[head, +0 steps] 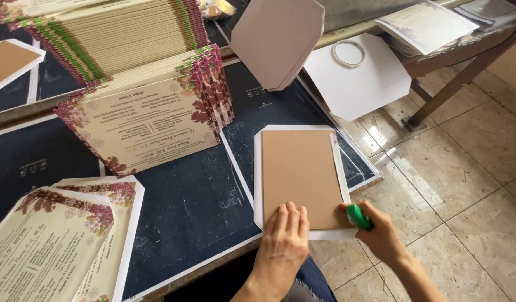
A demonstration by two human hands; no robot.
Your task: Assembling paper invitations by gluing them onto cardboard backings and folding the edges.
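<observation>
Brown rectangular cardboard panel (300,176) lies flat on a white paper sheet (259,168) whose margin shows on all sides, near the right edge of my dark blue desk (185,207). Far to its left sit loose cream printed cards with purple flower borders (51,246), and behind them the tall slanted stack of the same cards (140,84).

My left hand (283,237) presses flat on the panel's lower edge, fingers together and extended, holding nothing. I judge that pressure matters most: the panel should not creep on the sheet, so I want the palm weight straight down, not pushing forward.

My right hand (381,235) has its grip closed around a small green plastic tool (358,217), tip at the panel's lower right corner. I would run it along the right margin with even contact, keeping the white border the same width top to bottom, and away from the desk edge.

Beyond lie white octagonal sheets (358,78).
</observation>
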